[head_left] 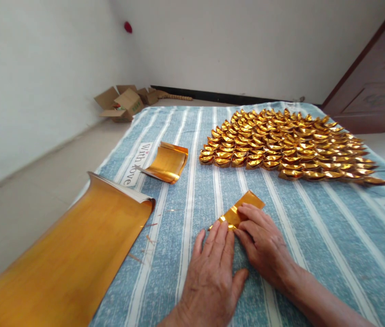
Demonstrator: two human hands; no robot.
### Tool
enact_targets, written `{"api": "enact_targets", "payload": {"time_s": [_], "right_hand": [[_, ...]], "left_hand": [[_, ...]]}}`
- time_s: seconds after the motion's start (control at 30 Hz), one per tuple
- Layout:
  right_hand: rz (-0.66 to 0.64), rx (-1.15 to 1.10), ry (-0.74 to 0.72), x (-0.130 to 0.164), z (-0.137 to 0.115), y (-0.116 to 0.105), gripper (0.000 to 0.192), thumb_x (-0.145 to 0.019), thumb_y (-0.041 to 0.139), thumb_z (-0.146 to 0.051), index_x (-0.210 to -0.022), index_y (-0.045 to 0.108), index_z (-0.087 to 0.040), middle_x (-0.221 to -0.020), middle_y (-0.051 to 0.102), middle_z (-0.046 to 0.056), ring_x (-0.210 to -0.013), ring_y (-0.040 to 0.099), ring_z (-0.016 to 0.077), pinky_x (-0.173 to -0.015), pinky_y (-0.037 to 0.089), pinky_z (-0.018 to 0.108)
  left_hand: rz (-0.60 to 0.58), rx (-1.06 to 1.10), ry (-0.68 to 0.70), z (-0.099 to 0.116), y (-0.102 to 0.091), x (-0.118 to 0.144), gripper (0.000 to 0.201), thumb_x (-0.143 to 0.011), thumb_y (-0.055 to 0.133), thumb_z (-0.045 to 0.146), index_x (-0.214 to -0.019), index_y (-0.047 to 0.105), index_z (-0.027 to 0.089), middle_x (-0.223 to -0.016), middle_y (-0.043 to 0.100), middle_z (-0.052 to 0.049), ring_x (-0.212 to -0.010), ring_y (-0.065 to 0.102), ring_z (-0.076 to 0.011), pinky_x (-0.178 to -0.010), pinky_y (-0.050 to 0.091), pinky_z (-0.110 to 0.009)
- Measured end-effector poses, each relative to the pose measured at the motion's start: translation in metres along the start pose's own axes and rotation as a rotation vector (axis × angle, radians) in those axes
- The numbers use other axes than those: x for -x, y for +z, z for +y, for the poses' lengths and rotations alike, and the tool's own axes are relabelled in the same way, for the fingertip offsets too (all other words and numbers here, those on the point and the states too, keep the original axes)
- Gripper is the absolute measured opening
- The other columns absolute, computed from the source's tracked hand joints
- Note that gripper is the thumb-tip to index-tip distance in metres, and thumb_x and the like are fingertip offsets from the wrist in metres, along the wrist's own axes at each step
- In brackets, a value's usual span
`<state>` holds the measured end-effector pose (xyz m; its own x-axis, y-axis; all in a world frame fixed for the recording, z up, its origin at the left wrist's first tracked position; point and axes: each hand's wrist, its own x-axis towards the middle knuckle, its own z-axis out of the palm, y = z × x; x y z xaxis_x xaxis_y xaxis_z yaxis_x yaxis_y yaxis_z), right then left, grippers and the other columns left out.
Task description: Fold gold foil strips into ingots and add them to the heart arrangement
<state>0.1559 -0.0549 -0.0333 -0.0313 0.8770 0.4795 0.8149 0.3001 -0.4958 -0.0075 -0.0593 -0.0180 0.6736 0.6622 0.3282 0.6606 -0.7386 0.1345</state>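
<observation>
A folded strip of gold foil paper (pixel 232 217) lies on the blue-and-white striped tablecloth (pixel 202 190), near the middle of the table's near part, slanting from near left to far right. The left hand (pixel 209 272) is laid out almost flat, palm down, its fingers extended close together and its thumb spread to the right; the fingertips press on the strip's near left end, without gripping it. The right hand (pixel 263 236) is half curled, its fingertips set on the strip's middle and right part; whether thumb and fingers pinch the foil cannot be told. The strip's far right end sticks out bare beyond the right hand. On the far right, boat-shaped gold foil ingots (pixel 281 145) stand packed in rows, well apart from the hands. To the left lies a small curled stack of gold foil sheets (pixel 168 163), partly over the printed words "With love" (pixel 139 163). Nearer, a large gold sheet stack (pixel 72 254) reaches the left edge of view, with thin loose strands (pixel 149 239) just right of it. Open cardboard boxes (pixel 129 102) sit on the floor at the far left.
</observation>
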Motion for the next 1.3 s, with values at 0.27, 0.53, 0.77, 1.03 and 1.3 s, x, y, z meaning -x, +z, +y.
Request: {"api": "enact_targets", "payload": {"time_s": [0.27, 0.53, 0.77, 1.03, 1.3], "right_hand": [[0.001, -0.004, 0.01, -0.0006, -0.0009, 0.0007, 0.026, -0.09, 0.045, -0.015, -0.075, 0.066, -0.018, -0.11, 0.065, 0.011, -0.113, 0.056, 0.0254, -0.096, 0.047, 0.045], [-0.002, 0.007, -0.003, -0.0013, -0.0011, -0.0006, 0.026, -0.09, 0.044, -0.013, -0.074, 0.065, -0.018, -0.109, 0.065, 0.011, -0.113, 0.056, 0.0248, -0.096, 0.047, 0.045], [0.003, 0.0, -0.007, -0.0011, -0.001, -0.0002, 0.023, -0.089, 0.045, -0.013, -0.077, 0.064, -0.018, -0.11, 0.064, 0.011, -0.112, 0.056, 0.0249, -0.096, 0.047, 0.047], [-0.025, -0.067, 0.014, -0.0003, -0.0004, -0.0047, 0.015, -0.087, 0.048, -0.013, -0.09, 0.062, -0.016, -0.114, 0.062, 0.013, -0.114, 0.056, 0.0254, -0.098, 0.048, 0.047], [0.056, -0.118, -0.001, 0.0045, 0.0058, -0.0048, 0.028, -0.084, 0.039, -0.004, -0.094, 0.062, -0.016, -0.114, 0.063, 0.013, -0.113, 0.057, 0.0232, -0.098, 0.049, 0.043]], "left_hand": [[-0.022, -0.026, 0.001, 0.001, -0.0003, -0.0007, 0.049, -0.086, 0.051, 0.026, -0.13, 0.045, 0.005, -0.136, 0.05, -0.021, -0.13, 0.042, -0.0335, -0.096, 0.045, -0.055], [-0.027, -0.056, 0.003, 0.0019, -0.0007, -0.0014, 0.05, -0.085, 0.052, 0.027, -0.129, 0.046, 0.003, -0.135, 0.052, -0.021, -0.128, 0.045, -0.0335, -0.095, 0.046, -0.055], [-0.018, -0.046, -0.001, 0.0019, -0.0007, -0.0013, 0.049, -0.086, 0.051, 0.027, -0.129, 0.046, 0.004, -0.134, 0.052, -0.021, -0.127, 0.045, -0.0332, -0.095, 0.045, -0.055], [-0.012, -0.037, -0.011, 0.0014, 0.0006, -0.0006, 0.048, -0.087, 0.052, 0.029, -0.129, 0.047, 0.007, -0.135, 0.052, -0.019, -0.129, 0.044, -0.0322, -0.098, 0.043, -0.053], [-0.046, -0.071, 0.0, 0.0015, -0.0011, -0.0025, 0.052, -0.086, 0.053, 0.032, -0.131, 0.046, 0.005, -0.137, 0.05, -0.02, -0.129, 0.044, -0.033, -0.097, 0.044, -0.053]]}}
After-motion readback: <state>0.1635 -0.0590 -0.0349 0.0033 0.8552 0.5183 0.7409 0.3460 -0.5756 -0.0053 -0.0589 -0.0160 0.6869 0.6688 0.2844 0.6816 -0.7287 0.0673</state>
